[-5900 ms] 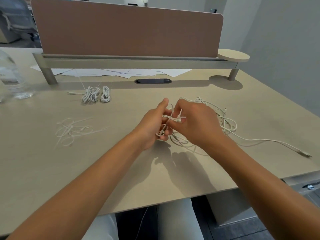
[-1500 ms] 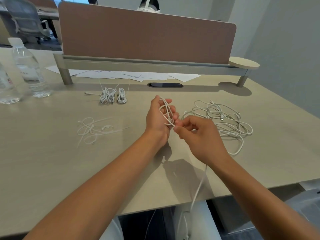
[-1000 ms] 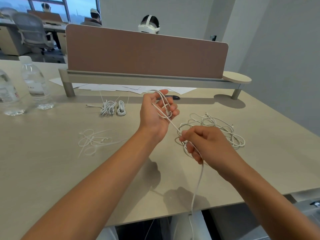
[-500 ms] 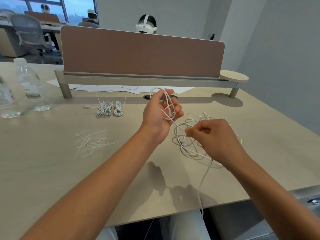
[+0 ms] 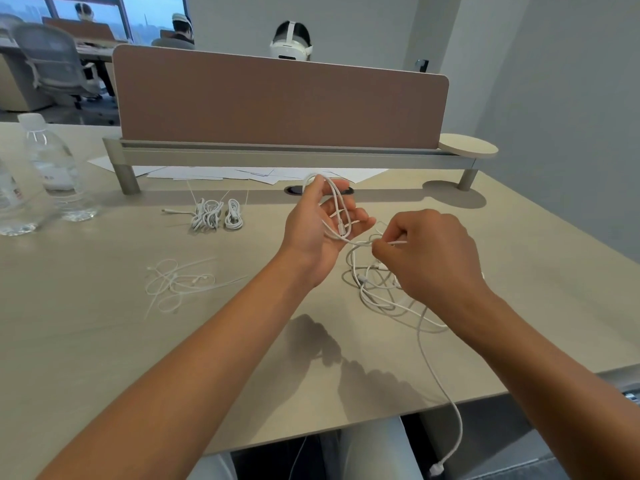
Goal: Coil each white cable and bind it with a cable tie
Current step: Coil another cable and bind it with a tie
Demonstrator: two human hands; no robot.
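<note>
My left hand (image 5: pixel 317 225) is raised above the desk, palm toward me, with loops of a white cable (image 5: pixel 336 206) wound over its fingers and thumb. My right hand (image 5: pixel 427 252) pinches the same cable just right of the left palm. The cable's free end hangs over the desk's front edge, its plug (image 5: pixel 437 468) dangling below. A tangle of loose white cables (image 5: pixel 375 292) lies under my right hand. Two coiled, tied cables (image 5: pixel 216 216) lie farther back on the left. Loose white cable ties (image 5: pixel 176 282) lie on the left.
Two water bottles (image 5: pixel 52 164) stand at the far left. A brown divider panel (image 5: pixel 277 98) on a grey rail crosses the back, with papers (image 5: pixel 249 173) beneath it. A person wearing a headset sits behind the divider. The desk edge (image 5: pixel 346 431) runs close to me.
My right hand has moved up and toward the left hand, drawing the cable taut between them. The dangling end hangs lower off the desk edge.
</note>
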